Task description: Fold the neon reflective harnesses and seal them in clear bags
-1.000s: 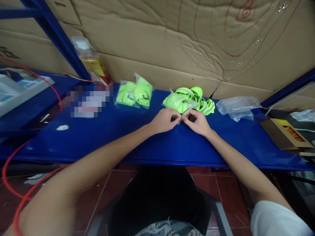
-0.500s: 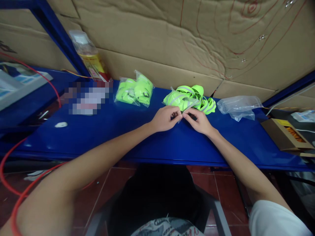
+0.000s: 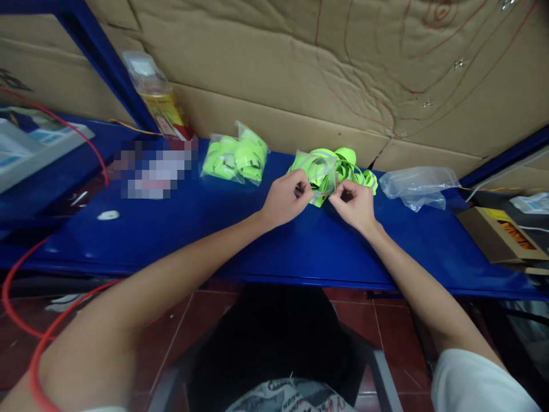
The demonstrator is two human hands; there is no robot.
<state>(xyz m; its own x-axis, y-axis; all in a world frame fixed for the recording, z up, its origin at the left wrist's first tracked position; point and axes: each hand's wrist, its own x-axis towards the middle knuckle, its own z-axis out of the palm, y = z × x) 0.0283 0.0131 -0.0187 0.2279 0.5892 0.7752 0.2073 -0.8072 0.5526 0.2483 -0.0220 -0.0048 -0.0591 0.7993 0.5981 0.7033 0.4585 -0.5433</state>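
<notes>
My left hand (image 3: 285, 197) is closed in a pinch on the left edge of a clear plastic bag (image 3: 326, 176). My right hand (image 3: 357, 207) pinches the bag's other edge, and the mouth is spread between the two hands. Neon-green reflective straps (image 3: 316, 157) show in or behind the see-through bag; which of them lie inside I cannot tell. More loose straps (image 3: 368, 179) of the same kind lie looped behind my right hand. To the left, two filled bags of neon-green straps (image 3: 235, 157) rest side by side on the blue table (image 3: 240, 252).
An empty plastic bag (image 3: 422, 184) lies on the right. Further right sits an open cardboard box (image 3: 493, 237). A bottle with a yellow label (image 3: 160, 109) stands back left, and a small white object (image 3: 108, 215) lies at left. A red hose (image 3: 15, 269) loops past the left edge.
My hands, which were together at the bag's edge, have moved apart. The bag's mouth has opened between them, and more of the green straps shows there.
</notes>
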